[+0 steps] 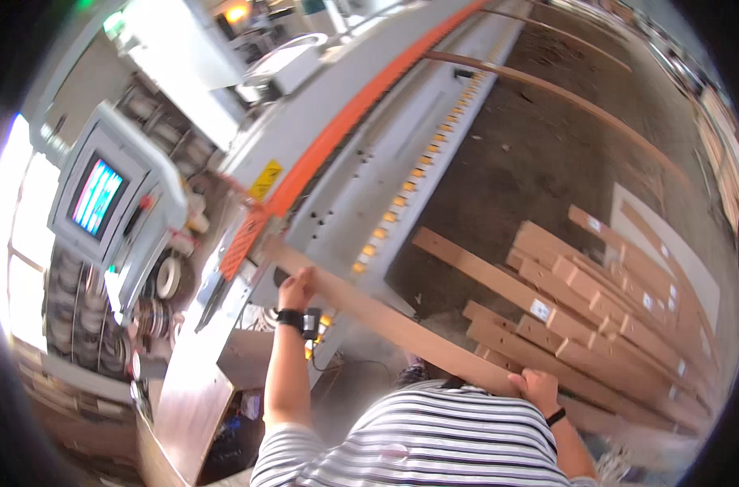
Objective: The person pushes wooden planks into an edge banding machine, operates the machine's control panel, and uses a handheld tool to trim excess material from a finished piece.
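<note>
A long, narrow wooden board (pixel 402 325) with a light brown face spans from the machine's near end to the front of my striped shirt. My left hand (pixel 297 286), with a black band and a dark device at the wrist, is closed on the board's edge near its far end. At the other end, close to my body, my right hand (pixel 537 385) grips the board with curled fingers. The board's far end meets the long machine (pixel 304 154) beside its orange strip (pixel 337 130); the exact contact is blurred.
A control panel (pixel 101 195) with a lit screen stands at left, near rolls of edging (pixel 170 276). Yellow blocks (pixel 398 200) line the machine's side. Stacked boards (pixel 581 300) lie to the right. A wooden panel (pixel 195 414) is at lower left.
</note>
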Tool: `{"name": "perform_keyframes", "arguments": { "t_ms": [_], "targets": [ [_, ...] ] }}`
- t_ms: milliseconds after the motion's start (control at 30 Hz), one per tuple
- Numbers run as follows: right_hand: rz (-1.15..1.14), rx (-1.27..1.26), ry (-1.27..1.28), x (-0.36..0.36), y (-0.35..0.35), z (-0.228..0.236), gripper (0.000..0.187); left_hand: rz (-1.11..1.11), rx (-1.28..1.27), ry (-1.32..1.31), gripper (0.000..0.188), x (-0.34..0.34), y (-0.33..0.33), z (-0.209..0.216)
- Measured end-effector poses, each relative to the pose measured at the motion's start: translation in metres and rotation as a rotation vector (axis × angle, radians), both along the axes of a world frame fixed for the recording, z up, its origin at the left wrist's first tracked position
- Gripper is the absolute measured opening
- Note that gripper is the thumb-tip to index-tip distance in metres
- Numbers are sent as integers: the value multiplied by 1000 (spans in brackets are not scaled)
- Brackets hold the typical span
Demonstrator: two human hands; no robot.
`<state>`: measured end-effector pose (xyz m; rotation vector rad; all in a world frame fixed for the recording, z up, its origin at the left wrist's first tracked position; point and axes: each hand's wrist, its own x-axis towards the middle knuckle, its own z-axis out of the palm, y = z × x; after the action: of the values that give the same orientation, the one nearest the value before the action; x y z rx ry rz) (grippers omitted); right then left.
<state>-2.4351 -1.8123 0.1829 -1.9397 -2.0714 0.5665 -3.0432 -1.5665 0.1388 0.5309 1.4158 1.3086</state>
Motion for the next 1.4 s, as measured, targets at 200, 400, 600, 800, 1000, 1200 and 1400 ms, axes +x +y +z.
{"name": "perform_keyframes", "arguments": {
  "t_ms": [200, 400, 600, 800, 1000, 1200, 1400],
  "targets": [
    [119, -305, 76, 34, -1, -9, 46, 99, -70, 105, 30, 20, -6, 21],
    [-40, -519, 88, 81, -21, 17, 49, 154, -64, 151, 33, 30, 15, 0],
    [128, -243, 57, 44, 4, 1, 56, 224, -28, 976, 69, -58, 24, -34],
    [90, -314, -31, 40, 8, -17, 56, 174, -117, 1053, 84, -2, 51, 9],
    [53, -382, 7, 10, 25, 26, 51, 193, -194, 970, 87, -17, 55, 8],
    [97, -333, -55, 11, 27, 19, 47, 79, -361, 919, 64, -15, 62, 21],
    [82, -264, -86, 28, 17, -2, 44, -104, -411, 1080, 59, -5, 61, 45]
  ]
}}
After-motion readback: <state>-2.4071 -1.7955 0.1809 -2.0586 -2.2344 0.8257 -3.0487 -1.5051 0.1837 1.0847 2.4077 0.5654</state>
